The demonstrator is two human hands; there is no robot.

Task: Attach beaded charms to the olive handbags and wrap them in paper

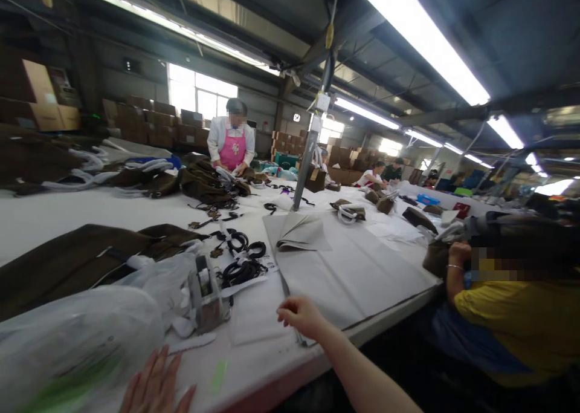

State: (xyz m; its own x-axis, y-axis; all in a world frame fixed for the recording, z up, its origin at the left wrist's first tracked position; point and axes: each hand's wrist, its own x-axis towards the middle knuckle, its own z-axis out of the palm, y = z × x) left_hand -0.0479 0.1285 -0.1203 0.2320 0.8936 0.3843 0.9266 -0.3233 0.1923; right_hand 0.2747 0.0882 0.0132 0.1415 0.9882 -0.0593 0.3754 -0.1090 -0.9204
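Note:
My left hand [158, 384] lies at the bottom of the view with its fingers spread, beside a clear plastic bag [90, 322] at the table's edge. Above the table's front part is my right hand [301, 316], its fingers curled together; whether anything is between them is too small to tell. Large grey-white paper sheets [353, 268] lie just beyond it, with a folded sheet [301, 233] on top. A clear tape dispenser [208, 298] stands between the bag and a white sheet. Coiled black straps [242, 271] are behind the dispenser.
Dark brown fabric [99, 253] covers the left side of the table. A metal post [307, 165] rises from the table's middle. A person in a pink apron [233, 147] stands across it; a person in a yellow top [521, 322] sits at the right, handling a brown bag [435, 259].

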